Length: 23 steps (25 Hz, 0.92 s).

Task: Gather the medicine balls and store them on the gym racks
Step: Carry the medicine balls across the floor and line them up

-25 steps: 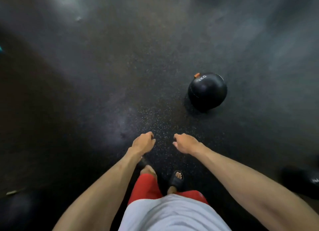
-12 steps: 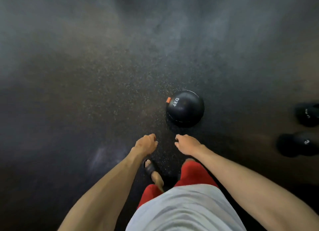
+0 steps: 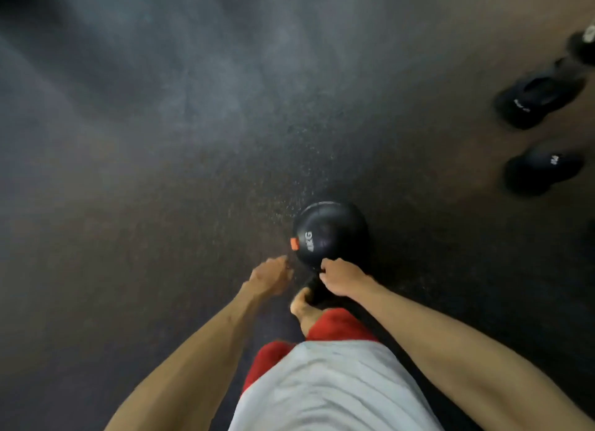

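A black medicine ball (image 3: 330,231) with white weight lettering and a small orange tag lies on the dark speckled rubber floor right in front of my feet. My left hand (image 3: 269,276) hangs just left of and below the ball with its fingers loosely curled, holding nothing. My right hand (image 3: 343,277) is at the ball's near lower edge, fingers loosely curled; whether it touches the ball I cannot tell. Both arms reach forward and down.
Two more black weights (image 3: 537,103) (image 3: 542,173) with white markings lie on the floor at the right, a third (image 3: 584,45) at the top right corner. My sandalled foot (image 3: 306,305) stands just behind the ball. Open floor spreads left and ahead.
I have walked up to the ball: it has come from well ahead to just in front of my hands. The weights on the right have come into view.
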Tool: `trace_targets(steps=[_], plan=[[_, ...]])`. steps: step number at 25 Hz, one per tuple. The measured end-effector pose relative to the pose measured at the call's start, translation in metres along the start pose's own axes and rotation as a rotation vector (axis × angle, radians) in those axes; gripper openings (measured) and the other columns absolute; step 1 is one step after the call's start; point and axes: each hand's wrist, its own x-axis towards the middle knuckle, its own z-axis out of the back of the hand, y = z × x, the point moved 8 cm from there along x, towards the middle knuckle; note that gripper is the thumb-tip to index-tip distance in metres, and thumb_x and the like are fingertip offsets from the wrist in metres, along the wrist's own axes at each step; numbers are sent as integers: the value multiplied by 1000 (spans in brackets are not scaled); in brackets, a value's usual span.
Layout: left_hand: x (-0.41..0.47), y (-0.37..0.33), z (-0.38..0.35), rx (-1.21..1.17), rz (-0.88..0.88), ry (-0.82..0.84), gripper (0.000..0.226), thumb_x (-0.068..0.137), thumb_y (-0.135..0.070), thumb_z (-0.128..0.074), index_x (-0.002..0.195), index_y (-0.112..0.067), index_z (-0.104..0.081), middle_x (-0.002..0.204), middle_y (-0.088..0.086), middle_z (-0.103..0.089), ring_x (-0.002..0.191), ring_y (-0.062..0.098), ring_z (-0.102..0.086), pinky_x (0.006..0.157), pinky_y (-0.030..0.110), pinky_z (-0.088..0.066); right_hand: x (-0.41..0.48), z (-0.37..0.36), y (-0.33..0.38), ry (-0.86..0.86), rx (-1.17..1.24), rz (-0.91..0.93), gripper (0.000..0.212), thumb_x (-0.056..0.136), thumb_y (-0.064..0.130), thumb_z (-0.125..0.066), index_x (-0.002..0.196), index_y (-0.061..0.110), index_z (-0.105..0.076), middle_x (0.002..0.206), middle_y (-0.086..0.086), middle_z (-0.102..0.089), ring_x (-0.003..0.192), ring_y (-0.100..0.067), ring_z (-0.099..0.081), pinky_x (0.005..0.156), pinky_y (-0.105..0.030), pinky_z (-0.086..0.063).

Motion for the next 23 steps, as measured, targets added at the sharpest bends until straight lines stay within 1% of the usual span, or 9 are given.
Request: trace_targets(steps=[8, 10, 12, 13, 14, 16, 17, 20, 23], plan=[[112, -77, 105, 359, -286, 157, 28, 100, -27, -48, 121, -13, -61, 121, 18, -68, 113, 38, -64, 91, 44, -51, 49, 66, -29, -153, 430, -291, 37, 101, 30, -45, 132, 12, -55, 131, -21, -60, 120, -39, -59, 96, -43, -48], [137, -103, 103, 549, -429, 230, 35, 100, -35, -52, 125, -12, -58, 123, 20, -66, 116, 41, -63, 93, 45, -50, 56, 60, -38, -182, 556, -379, 37, 100, 28, -46, 131, 12, -55, 131, -21, -60, 120, -40, -59, 95, -42, -48], [154, -131, 103, 846, -609, 263, 53, 95, -47, -62, 132, -10, -56, 126, 16, -64, 116, 40, -63, 93, 44, -49, 63, 49, -43, -200, 662, -492, 35, 100, 28, -46, 130, 11, -56, 131, -21, -61, 119, -41, -59, 93, -42, -49], [163, -143, 103, 889, -700, 282, 52, 95, -47, -61, 132, -10, -57, 126, 14, -63, 114, 37, -65, 91, 42, -49, 66, 46, -44, -212, 728, -548, 35, 101, 28, -45, 130, 11, -56, 130, -22, -61, 118, -41, -59, 93, -43, -49], [172, -155, 98, 845, -779, 350, 42, 98, -38, -57, 129, -10, -58, 122, 15, -64, 105, 35, -69, 85, 40, -53, 70, 42, -44, -222, 794, -603, 34, 101, 28, -45, 129, 10, -56, 130, -22, -61, 118, -42, -59, 92, -44, -49], [211, -144, 84, 932, -752, 505, 23, 94, -20, -47, 113, -12, -55, 98, 22, -68, 72, 37, -72, 57, 37, -59, 79, 36, -43, -262, 936, -738, 33, 101, 27, -45, 126, 10, -56, 127, -24, -62, 114, -43, -61, 90, -44, -51], [232, -143, 78, 907, -748, 548, 21, 94, -19, -44, 112, -14, -53, 96, 23, -68, 71, 40, -72, 58, 42, -59, 82, 32, -43, -301, 1018, -817, 32, 101, 27, -45, 124, 9, -57, 126, -25, -62, 112, -43, -61, 90, -43, -51], [267, -158, 85, 1126, -871, 516, 34, 101, -29, -45, 130, -13, -55, 124, 20, -65, 111, 42, -64, 90, 46, -53, 112, 15, -32, -397, 1223, -1004, 28, 100, 25, -45, 119, 8, -57, 119, -24, -63, 107, -41, -62, 83, -39, -49], [318, -162, 67, 1235, -951, 569, 36, 102, -26, -45, 134, -13, -55, 129, 20, -63, 116, 39, -62, 96, 47, -52, 172, -8, -23, -440, 1368, -1092, 27, 101, 24, -45, 120, 8, -57, 118, -21, -64, 108, -37, -63, 78, -35, -45]])
